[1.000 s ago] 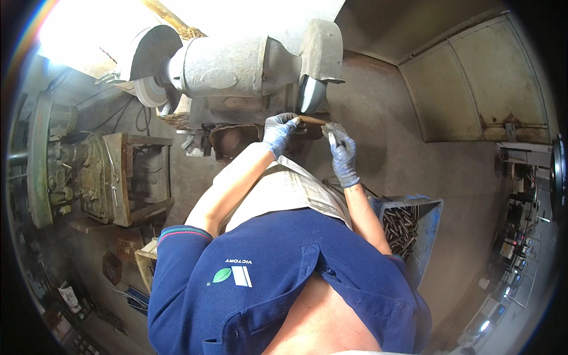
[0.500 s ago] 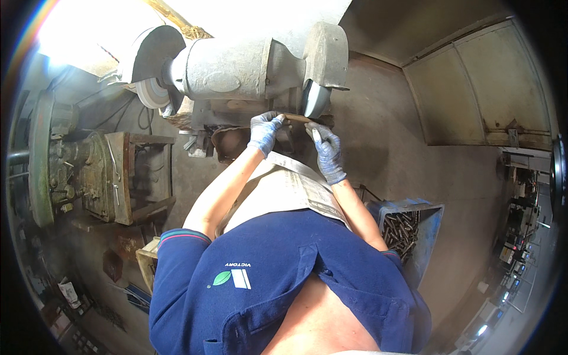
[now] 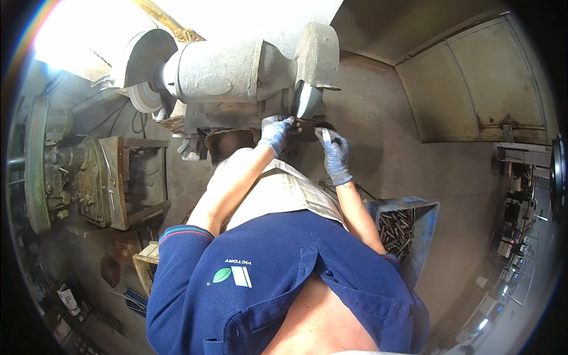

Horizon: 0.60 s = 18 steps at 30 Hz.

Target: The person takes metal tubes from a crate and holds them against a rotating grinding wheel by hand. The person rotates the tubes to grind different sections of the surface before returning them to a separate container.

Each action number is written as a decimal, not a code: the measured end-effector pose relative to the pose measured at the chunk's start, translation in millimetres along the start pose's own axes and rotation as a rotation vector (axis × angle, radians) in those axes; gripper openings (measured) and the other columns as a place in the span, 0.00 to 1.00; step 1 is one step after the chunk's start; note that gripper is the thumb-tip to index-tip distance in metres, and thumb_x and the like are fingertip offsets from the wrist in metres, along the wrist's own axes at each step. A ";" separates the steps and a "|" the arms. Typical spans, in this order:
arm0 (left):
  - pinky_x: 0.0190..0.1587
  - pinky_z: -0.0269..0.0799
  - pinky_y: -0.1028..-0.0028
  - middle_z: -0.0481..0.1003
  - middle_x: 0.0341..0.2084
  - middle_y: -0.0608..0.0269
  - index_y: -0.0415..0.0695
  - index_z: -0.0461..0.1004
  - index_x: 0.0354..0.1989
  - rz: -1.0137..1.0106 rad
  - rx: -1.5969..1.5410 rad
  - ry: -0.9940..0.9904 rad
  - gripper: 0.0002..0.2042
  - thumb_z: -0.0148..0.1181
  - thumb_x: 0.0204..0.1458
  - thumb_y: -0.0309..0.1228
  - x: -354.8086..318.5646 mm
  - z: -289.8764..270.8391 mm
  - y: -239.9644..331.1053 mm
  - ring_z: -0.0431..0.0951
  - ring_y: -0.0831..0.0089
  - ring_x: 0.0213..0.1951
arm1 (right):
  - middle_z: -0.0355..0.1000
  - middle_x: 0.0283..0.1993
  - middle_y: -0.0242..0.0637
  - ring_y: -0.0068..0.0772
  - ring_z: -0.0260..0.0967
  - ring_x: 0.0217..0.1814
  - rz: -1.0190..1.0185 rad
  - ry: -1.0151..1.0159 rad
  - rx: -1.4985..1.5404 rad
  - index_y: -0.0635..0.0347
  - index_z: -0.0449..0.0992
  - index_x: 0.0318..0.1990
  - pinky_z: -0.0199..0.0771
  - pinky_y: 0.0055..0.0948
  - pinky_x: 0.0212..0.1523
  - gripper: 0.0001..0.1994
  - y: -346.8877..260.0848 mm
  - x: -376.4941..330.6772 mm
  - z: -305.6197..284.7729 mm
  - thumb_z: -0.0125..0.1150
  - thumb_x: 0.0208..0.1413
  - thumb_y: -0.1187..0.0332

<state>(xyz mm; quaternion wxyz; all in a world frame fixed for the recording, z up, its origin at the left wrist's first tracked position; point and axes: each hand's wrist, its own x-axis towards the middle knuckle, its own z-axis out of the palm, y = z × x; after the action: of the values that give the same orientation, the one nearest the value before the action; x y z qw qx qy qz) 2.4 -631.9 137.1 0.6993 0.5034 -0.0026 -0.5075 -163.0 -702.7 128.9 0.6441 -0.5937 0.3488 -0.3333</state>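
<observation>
My left hand, in a blue-grey work glove, is closed with its fingertips just below the right-hand grinding wheel of a bench grinder. My right hand, gloved alike, is closed a little to the right and nearer to me. A short brownish rod lies between the fingertips of both hands, close under the wheel's lower edge. It is dim there, and its outline and any contact with the wheel are hard to make out.
A blue bin of dark metal pieces stands by my right elbow. The grinder's left wheel is partly exposed. A greenish machine stands at left, a metal cabinet at far right. A pale apron covers my lap.
Both hands have shifted to the right relative to the grinder, bringing the rod from beside the right wheel to beneath it. The whole view has moved slightly.
</observation>
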 end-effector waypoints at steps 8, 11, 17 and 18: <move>0.27 0.76 0.74 0.75 0.23 0.57 0.31 0.74 0.30 0.090 0.079 0.093 0.03 0.56 0.49 0.18 6.5 -33.7 13.3 0.75 0.71 0.23 | 0.77 0.35 0.34 0.23 0.71 0.39 -0.028 -0.040 0.120 0.63 0.79 0.36 0.69 0.25 0.44 0.08 1.4 1.6 37.9 0.56 0.55 0.70; 0.28 0.75 0.75 0.75 0.24 0.57 0.31 0.74 0.30 0.110 0.029 0.090 0.03 0.56 0.49 0.19 1.3 -39.0 20.9 0.75 0.72 0.23 | 0.75 0.39 0.36 0.27 0.70 0.43 -0.042 -0.083 0.141 0.64 0.78 0.37 0.68 0.27 0.48 0.08 6.2 2.0 44.9 0.54 0.56 0.70; 0.32 0.73 0.78 0.76 0.26 0.60 0.32 0.74 0.34 0.220 0.175 -0.009 0.05 0.55 0.51 0.21 -20.5 -49.0 28.9 0.76 0.75 0.27 | 0.67 0.52 0.43 0.35 0.66 0.53 -0.179 -0.201 0.096 0.68 0.74 0.43 0.65 0.32 0.57 0.10 -11.3 -10.4 47.6 0.48 0.58 0.74; 0.33 0.74 0.78 0.76 0.27 0.58 0.32 0.73 0.35 0.262 0.257 -0.018 0.06 0.54 0.52 0.22 -26.5 -53.0 27.2 0.77 0.73 0.29 | 0.66 0.53 0.43 0.35 0.66 0.54 -0.239 -0.212 0.024 0.69 0.73 0.45 0.64 0.33 0.58 0.11 -11.9 -14.8 42.0 0.48 0.58 0.75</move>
<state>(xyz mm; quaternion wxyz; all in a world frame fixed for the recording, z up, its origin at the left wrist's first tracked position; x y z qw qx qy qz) 36.1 -576.5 143.7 0.6892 0.5794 -0.1391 -0.4122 -135.6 -668.7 143.7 0.6399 -0.6551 0.2018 -0.3473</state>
